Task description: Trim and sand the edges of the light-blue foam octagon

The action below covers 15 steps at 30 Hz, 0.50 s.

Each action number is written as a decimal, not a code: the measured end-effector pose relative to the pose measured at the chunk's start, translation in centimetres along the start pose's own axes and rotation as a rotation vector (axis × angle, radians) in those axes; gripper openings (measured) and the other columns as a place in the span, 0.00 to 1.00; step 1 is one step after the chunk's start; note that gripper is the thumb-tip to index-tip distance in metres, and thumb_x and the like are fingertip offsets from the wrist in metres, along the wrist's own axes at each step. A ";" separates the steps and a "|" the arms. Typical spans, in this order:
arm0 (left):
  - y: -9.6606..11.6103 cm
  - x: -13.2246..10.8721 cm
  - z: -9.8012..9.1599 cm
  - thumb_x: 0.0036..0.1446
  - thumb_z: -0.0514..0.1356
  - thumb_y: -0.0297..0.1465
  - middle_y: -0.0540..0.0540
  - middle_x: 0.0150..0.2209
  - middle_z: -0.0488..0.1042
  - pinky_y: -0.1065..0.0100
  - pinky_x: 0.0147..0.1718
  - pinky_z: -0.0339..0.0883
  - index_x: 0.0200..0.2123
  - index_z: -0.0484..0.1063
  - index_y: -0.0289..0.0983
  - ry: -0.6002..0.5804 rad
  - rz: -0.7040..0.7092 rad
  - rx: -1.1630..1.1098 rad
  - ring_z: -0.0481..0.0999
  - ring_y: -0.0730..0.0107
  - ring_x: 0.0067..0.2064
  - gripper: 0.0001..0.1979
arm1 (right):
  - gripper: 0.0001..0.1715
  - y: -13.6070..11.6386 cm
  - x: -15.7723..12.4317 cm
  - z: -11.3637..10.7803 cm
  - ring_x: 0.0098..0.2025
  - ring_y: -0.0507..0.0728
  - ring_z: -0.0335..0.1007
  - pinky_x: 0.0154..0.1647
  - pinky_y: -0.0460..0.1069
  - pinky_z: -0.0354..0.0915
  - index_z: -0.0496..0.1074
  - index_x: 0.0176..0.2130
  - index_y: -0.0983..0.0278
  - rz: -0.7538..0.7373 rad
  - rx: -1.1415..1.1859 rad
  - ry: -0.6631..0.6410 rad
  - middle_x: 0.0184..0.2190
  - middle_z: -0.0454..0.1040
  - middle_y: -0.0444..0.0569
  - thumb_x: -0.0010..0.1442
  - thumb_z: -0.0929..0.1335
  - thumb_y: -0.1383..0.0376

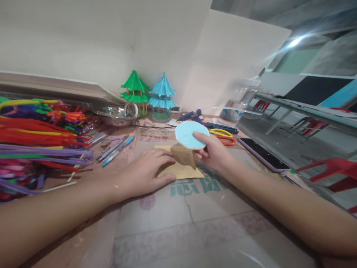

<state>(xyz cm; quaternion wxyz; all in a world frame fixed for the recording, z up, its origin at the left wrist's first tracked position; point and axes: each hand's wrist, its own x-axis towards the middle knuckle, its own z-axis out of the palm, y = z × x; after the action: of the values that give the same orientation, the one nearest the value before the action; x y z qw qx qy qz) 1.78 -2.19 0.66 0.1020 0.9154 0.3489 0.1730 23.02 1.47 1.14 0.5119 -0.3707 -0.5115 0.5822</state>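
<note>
My right hand (213, 152) grips a light blue octagonal foam piece (189, 134), lifted a little above the table, thumb on its face. My left hand (147, 172) lies flat, fingers spread, pressing on a tan sheet of cardboard (185, 170). A folded-up flap of that cardboard (184, 154) rises between the two hands, just under the blue piece.
A large heap of coloured pipe cleaners (36, 137) fills the left. Pens (117, 149), a metal bowl (115, 115), green (135, 91) and blue (162, 96) pagoda models, a blue glue gun (195, 117), scissors (224, 136) and a phone (263, 154) ring the work spot.
</note>
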 end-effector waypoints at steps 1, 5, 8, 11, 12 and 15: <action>0.0 0.0 0.0 0.62 0.55 0.42 0.39 0.55 0.71 0.53 0.56 0.62 0.52 0.71 0.36 0.030 -0.002 -0.012 0.68 0.54 0.57 0.20 | 0.16 -0.2 -0.3 -0.1 0.12 0.43 0.40 0.12 0.42 0.54 0.64 0.28 0.63 0.009 0.056 -0.021 0.11 0.57 0.33 0.49 0.73 0.57; 0.0 0.2 -0.3 0.63 0.54 0.41 0.39 0.53 0.70 0.56 0.54 0.63 0.46 0.73 0.35 0.190 0.007 -0.005 0.68 0.56 0.56 0.17 | 0.18 -0.6 -1.3 0.7 0.11 0.42 0.41 0.10 0.41 0.54 0.67 0.31 0.65 0.019 0.123 -0.100 0.13 0.64 0.35 0.47 0.74 0.57; 0.1 0.1 -0.6 0.63 0.55 0.39 0.39 0.51 0.71 0.58 0.52 0.64 0.42 0.73 0.34 0.277 0.043 -0.002 0.69 0.58 0.54 0.14 | 0.20 -0.4 -1.9 1.5 0.11 0.43 0.45 0.10 0.41 0.56 0.68 0.32 0.66 0.014 0.106 -0.133 0.13 0.64 0.35 0.47 0.74 0.55; 0.1 0.0 -0.7 0.63 0.55 0.36 0.40 0.50 0.71 0.59 0.52 0.63 0.41 0.72 0.34 0.338 0.056 -0.015 0.69 0.59 0.53 0.11 | 0.20 -0.2 -2.3 1.8 0.12 0.44 0.50 0.10 0.41 0.58 0.68 0.32 0.65 0.019 0.071 -0.158 0.13 0.64 0.36 0.47 0.75 0.54; 0.1 -0.1 -0.7 0.63 0.55 0.35 0.40 0.50 0.71 0.59 0.52 0.63 0.41 0.72 0.34 0.352 0.059 -0.018 0.69 0.59 0.53 0.11 | 0.21 -0.2 -2.3 1.8 0.12 0.44 0.51 0.10 0.41 0.58 0.68 0.32 0.65 0.018 0.060 -0.168 0.14 0.64 0.36 0.48 0.75 0.54; 0.1 -0.1 -0.7 0.64 0.55 0.34 0.41 0.49 0.72 0.59 0.52 0.62 0.40 0.72 0.35 0.379 0.071 -0.024 0.69 0.60 0.53 0.10 | 0.22 0.0 -2.4 1.7 0.12 0.45 0.52 0.11 0.42 0.60 0.67 0.32 0.64 0.004 0.029 -0.180 0.15 0.65 0.37 0.48 0.74 0.52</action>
<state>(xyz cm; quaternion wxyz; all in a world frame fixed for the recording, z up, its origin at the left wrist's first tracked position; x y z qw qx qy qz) 1.51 -2.33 1.27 0.0394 0.8767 0.3274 0.3502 21.87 -1.24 1.27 0.4678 -0.3105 -0.5461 0.6217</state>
